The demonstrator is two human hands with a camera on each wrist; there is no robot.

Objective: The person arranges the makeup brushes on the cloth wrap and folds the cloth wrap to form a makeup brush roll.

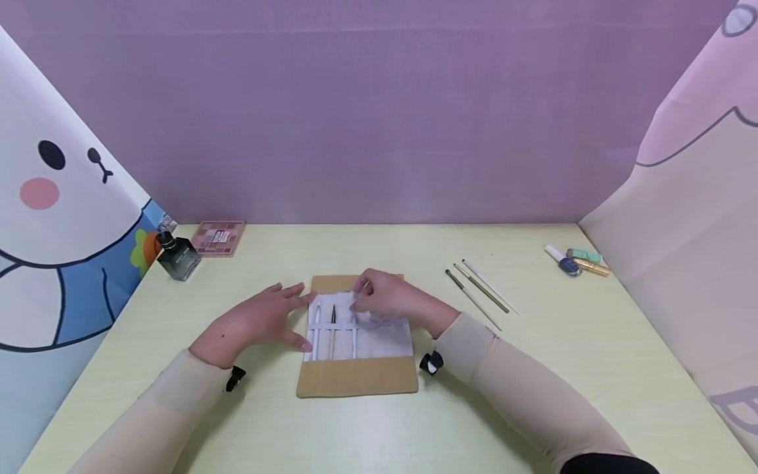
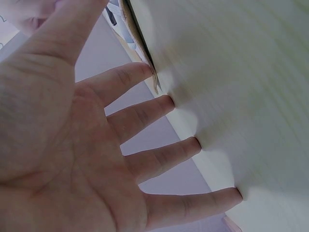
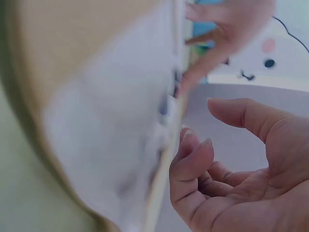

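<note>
A tan fold-out brush case point(image 1: 357, 380) with a white lining lies open on the table. Three slim makeup brushes sit under its white strap: a white one point(image 1: 316, 332) at the left, a dark-tipped one point(image 1: 333, 329) beside it, and another white one point(image 1: 354, 342) partly beneath my right hand. My left hand point(image 1: 260, 322) is spread at the case's left edge, thumb and index fingertip at the edge, other fingertips touching the table. My right hand point(image 1: 385, 296) is over the upper part of the lining, fingers loosely bent, thumb apart from them, with nothing between.
Three more slim brushes point(image 1: 474, 299) lie on the table to the right of the case. At the far right are a dark blue bottle point(image 1: 569, 266), a green tube point(image 1: 583, 255) and a gold tube point(image 1: 592, 266). A dark glass bottle point(image 1: 179, 260) and a pink palette point(image 1: 218, 238) are at the back left.
</note>
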